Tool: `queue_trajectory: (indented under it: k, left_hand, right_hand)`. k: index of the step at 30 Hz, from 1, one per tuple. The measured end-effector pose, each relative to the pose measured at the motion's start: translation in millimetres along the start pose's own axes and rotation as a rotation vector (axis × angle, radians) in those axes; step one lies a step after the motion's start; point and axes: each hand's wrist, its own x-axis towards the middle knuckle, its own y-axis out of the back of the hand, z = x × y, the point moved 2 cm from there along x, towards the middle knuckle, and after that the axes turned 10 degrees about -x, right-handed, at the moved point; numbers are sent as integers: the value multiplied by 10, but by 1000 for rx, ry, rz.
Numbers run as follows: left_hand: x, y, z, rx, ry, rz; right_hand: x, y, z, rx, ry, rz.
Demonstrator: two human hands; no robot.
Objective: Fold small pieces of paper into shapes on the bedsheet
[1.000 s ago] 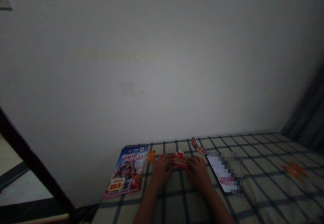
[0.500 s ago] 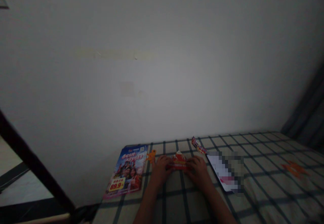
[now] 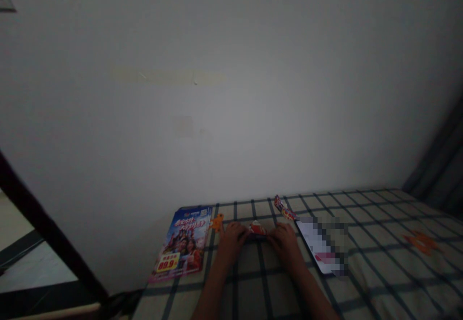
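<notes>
Between my two hands lies a small red-and-white folded paper point(image 3: 257, 228), pointed at its top, on a checked cloth. My left hand point(image 3: 232, 237) grips its left end, with fingers bent around the edge. At its right end my right hand point(image 3: 284, 239) is closed in the same way. My fingers cover both ends of the paper. To the left of my left hand is an orange cartoon figure point(image 3: 217, 222) on the cloth.
A stack of printed flyers point(image 3: 184, 243) lies at left. Right of my hands are a twisted, colourful paper strip point(image 3: 285, 208) and a phone-like device point(image 3: 314, 245), partly blurred out. The checked cloth point(image 3: 376, 243) meets a pale wall point(image 3: 253, 93) behind.
The red lower band of the paper no longer shows, and the visible part is shorter in height. Both hands stay at its ends, with fingers slightly shifted.
</notes>
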Motion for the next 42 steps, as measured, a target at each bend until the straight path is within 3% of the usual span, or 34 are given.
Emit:
queue_trajectory:
  k: [7, 17, 25, 34, 42]
  left_hand:
    - [-16, -2, 36, -71, -7, 9]
    - [21, -66, -15, -9, -37, -53]
    - [13, -40, 84, 46, -51, -94]
    - [-30, -36, 124, 37, -68, -115]
    - [-54, -37, 131, -6, -64, -168]
  right_hand:
    - [14, -5, 19, 10, -52, 62]
    - [79, 49, -78, -90, -64, 39]
    - [59, 53, -148, -220, -65, -50]
    - [43, 144, -240, -230, -84, -14]
    - [31, 85, -202, -296, -83, -21]
